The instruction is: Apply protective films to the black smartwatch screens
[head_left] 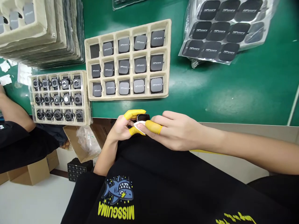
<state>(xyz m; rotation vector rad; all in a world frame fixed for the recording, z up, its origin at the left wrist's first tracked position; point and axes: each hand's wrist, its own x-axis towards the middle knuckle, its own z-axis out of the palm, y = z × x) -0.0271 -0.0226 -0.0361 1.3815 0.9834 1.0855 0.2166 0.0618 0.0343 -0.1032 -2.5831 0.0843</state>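
Observation:
In front of the black shirt, at the near table edge, my left hand [120, 127] grips a dark smartwatch [143, 117] with yellow finger cots on its thumb and finger. My right hand [176, 129], also wearing a yellow finger cot, pinches a small white cloth [137, 123] against the watch's near side. Most of the watch is hidden by the fingers. Just beyond the hands lies a beige tray [127, 99] holding dark square pieces marked "HiFuture"; the far-left pocket shows only a dark lining.
A tray of watches [61, 122] lies to the left, beneath tall stacked trays [53, 34]. Sheets of black HiFuture stickers [211, 48] rest at far right on the green table [233, 90]. A person's arm [16, 109] is at left, above a cardboard box [102, 132].

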